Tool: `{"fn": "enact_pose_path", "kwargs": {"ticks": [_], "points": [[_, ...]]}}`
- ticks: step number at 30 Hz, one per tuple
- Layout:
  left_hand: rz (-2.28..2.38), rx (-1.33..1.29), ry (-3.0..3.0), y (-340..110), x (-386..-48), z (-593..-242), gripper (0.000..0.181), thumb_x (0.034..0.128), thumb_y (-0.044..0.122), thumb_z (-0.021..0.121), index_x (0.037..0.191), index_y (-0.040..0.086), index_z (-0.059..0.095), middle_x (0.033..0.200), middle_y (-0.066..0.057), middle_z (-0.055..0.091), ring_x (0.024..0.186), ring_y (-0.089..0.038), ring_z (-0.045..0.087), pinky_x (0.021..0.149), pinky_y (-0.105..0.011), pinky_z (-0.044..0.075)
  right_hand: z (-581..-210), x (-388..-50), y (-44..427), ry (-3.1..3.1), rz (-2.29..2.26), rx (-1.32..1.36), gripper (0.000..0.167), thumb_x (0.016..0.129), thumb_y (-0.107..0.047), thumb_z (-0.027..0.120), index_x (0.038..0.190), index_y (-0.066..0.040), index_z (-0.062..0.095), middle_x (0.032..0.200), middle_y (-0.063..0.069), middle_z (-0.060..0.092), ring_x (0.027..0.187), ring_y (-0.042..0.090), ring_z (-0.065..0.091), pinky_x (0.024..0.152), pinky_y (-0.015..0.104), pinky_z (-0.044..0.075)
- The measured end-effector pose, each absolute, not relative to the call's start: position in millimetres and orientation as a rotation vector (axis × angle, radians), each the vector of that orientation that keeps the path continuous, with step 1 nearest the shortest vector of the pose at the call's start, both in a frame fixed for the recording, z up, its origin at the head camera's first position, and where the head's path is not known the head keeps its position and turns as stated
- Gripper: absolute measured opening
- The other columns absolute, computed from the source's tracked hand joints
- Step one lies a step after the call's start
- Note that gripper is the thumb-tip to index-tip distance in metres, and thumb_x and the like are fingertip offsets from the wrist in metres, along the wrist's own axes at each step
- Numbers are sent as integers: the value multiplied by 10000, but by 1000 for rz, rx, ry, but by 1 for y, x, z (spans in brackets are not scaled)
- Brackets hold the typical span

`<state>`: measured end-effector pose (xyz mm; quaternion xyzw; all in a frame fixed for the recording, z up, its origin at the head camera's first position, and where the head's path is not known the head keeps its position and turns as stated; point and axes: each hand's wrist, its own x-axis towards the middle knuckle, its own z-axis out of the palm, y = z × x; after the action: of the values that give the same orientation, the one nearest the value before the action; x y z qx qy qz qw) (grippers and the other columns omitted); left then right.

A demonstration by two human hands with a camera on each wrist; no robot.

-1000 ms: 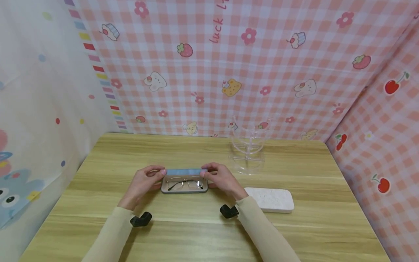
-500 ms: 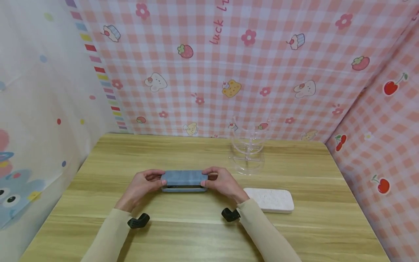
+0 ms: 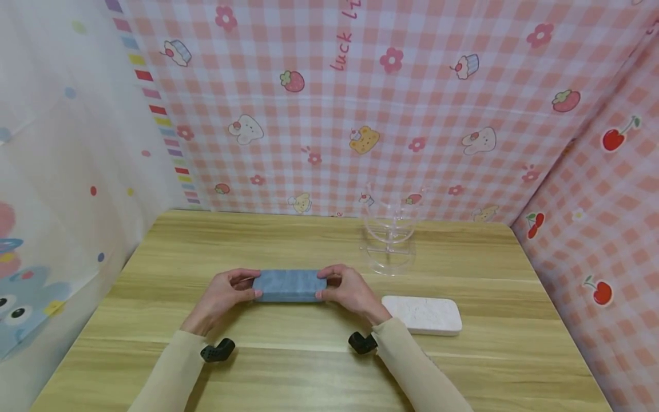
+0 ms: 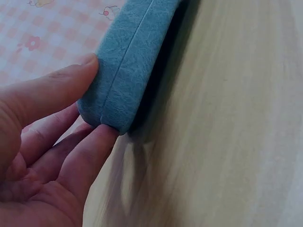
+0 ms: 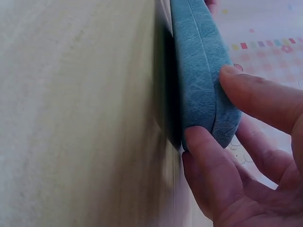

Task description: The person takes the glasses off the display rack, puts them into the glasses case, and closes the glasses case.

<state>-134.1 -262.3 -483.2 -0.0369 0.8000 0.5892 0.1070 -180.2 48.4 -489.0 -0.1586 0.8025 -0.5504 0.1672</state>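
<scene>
A blue glasses case (image 3: pixel 290 285) with its lid down lies crosswise in front of me near the middle of the table. My left hand (image 3: pixel 222 294) grips its left end and my right hand (image 3: pixel 351 292) its right end. In the left wrist view the thumb presses the lid of the case (image 4: pixel 124 66), while a finger touches the end below the seam. The right wrist view has the same hold on the other end of the case (image 5: pixel 199 71). A dark shadow runs along its underside. The eyeglasses are hidden inside.
A white glasses case (image 3: pixel 423 315) lies right of my right hand, partly behind the wrist. Behind it, toward the back, stands a clear plastic stand (image 3: pixel 389 249). Patterned cloth (image 3: pixel 319 114) hangs behind and along both sides of the wooden table (image 3: pixel 288 369).
The lid of the blue glasses case has swung down toward me, from open with the eyeglasses showing to fully closed. Both hands have followed it slightly toward me.
</scene>
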Motion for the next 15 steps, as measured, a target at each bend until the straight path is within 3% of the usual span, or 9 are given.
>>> {"fn": "enact_pose_path", "kwargs": {"ticks": [5, 10, 12, 15], "points": [[1718, -52, 2379, -261, -134, -484, 519, 900, 91, 813, 1367, -23, 617, 1497, -242, 527, 1413, -397, 469, 1020, -271, 513, -490, -179, 47, 2328, -1536, -458, 392, 801, -79, 877, 1155, -72, 707, 1332, 132, 592, 1220, 322, 601, 1081, 465, 484], [1690, 4, 2430, -259, -130, -488, 537, 903, 26, 777, 1396, -36, 573, 1506, -270, 501, 1398, -418, 476, 1099, -397, 477, -491, -177, 42, 2472, -1387, -566, 393, 797, -70, 883, 1138, -76, 689, 1302, 117, 581, 1153, 272, 576, 1057, 441, 484], [1684, 20, 2450, -258, -128, -489, 562, 909, 15, 760, 1423, -44, 540, 1522, -287, 473, 1404, -438, 462, 1118, -449, 453, -489, -175, 42, 2512, -1331, -624, 421, 810, -83, 878, 1177, -63, 672, 1308, 127, 577, 1132, 269, 569, 1025, 439, 497], [1664, 47, 2508, -257, -125, -489, 614, 935, 50, 744, 1478, -47, 476, 1542, -312, 430, 1409, -469, 441, 1132, -504, 425, -480, -169, 47, 2543, -1272, -701, 481, 877, -140, 834, 1303, -46, 631, 1406, 161, 551, 1240, 318, 552, 1064, 486, 475]]}}
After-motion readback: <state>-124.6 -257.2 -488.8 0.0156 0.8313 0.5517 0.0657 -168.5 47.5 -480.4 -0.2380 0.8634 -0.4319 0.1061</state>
